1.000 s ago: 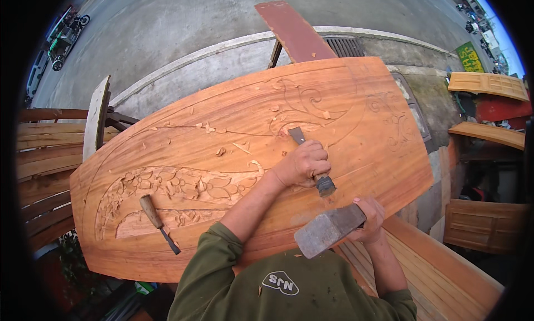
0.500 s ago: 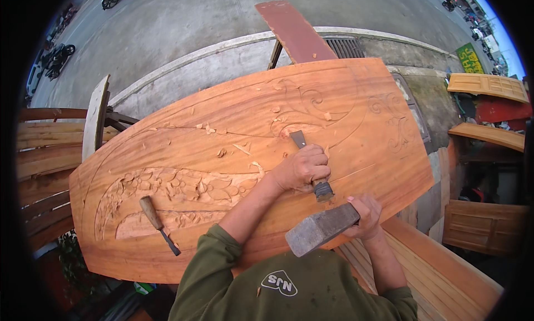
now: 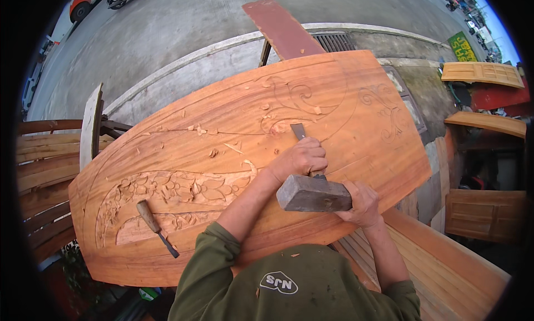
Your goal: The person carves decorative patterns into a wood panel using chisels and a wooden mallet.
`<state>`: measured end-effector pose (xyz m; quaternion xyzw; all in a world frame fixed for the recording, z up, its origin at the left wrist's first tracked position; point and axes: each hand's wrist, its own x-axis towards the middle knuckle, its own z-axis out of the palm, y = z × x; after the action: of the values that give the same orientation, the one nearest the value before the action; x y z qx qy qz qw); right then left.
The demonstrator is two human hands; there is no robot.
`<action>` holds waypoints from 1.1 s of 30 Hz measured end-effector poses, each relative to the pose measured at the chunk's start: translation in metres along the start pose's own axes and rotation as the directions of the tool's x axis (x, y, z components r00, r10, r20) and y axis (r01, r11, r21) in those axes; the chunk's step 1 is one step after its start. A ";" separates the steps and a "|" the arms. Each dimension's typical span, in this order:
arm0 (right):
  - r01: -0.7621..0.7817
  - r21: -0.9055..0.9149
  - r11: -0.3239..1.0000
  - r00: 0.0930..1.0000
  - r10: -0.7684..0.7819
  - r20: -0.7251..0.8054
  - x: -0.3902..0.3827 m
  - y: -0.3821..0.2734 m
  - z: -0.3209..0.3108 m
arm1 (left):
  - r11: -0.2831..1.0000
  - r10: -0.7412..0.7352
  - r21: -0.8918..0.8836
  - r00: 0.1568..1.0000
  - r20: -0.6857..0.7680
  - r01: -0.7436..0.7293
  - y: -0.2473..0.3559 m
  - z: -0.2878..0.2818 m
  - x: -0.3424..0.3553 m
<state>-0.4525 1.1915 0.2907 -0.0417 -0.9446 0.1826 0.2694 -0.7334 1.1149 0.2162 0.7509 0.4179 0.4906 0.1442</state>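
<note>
The left hand (image 3: 302, 157), wrapped round a chisel (image 3: 298, 131) over a carved panel (image 3: 361, 148), has the right hand (image 3: 361, 204), clutching a blocky mallet (image 3: 312, 194), at four o'clock and a second chisel (image 3: 148, 216) at eight.

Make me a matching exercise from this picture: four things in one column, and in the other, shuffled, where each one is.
Column one
1. Grey block-headed mallet
2. Broad-bladed grey metal chisel
3. Narrow-bladed chisel with a brown wooden handle
4. Flat reddish-brown plank

Column two
A. Lying on the carved orange-brown wooden panel, left of the person's left forearm
B. Held in the right hand
C. Sticking out past the panel's far edge
D. Gripped in the left hand

Right pairs: 1-B, 2-D, 3-A, 4-C.
</note>
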 end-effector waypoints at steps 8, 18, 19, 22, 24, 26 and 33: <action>0.077 -0.057 0.995 0.987 -0.084 -0.140 -0.001 -0.013 0.007 | 0.999 -0.006 0.033 1.000 0.000 0.006 0.001 -0.005 -0.002; 0.132 -0.017 0.991 0.977 -0.133 -0.168 0.004 -0.009 0.011 | 0.999 -0.021 0.044 1.000 0.014 0.020 0.000 -0.010 -0.001; 0.027 -0.111 0.993 0.999 -0.030 -0.021 0.011 0.001 0.010 | 0.998 -0.021 0.053 1.000 -0.018 0.022 -0.001 -0.010 0.001; -0.035 -0.217 0.976 0.993 0.059 0.107 0.017 -0.003 0.004 | 0.999 -0.019 0.044 0.999 -0.042 0.021 0.000 -0.012 0.000; 0.041 -0.102 0.994 0.998 -0.046 -0.043 0.011 -0.009 0.005 | 0.999 -0.024 0.026 0.999 -0.037 0.025 -0.001 -0.015 -0.001; 0.084 -0.048 0.995 0.992 -0.088 -0.090 0.008 -0.004 0.010 | 0.999 -0.029 0.042 0.999 -0.019 0.030 -0.002 -0.011 0.000; 0.015 -0.086 0.996 1.000 -0.015 -0.007 -0.001 0.002 0.015 | 0.999 -0.051 0.018 0.999 -0.005 0.051 0.000 -0.016 0.000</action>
<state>-0.4595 1.1884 0.2779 -0.0470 -0.9509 0.1395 0.2723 -0.7473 1.1121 0.2241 0.7400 0.4419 0.4847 0.1488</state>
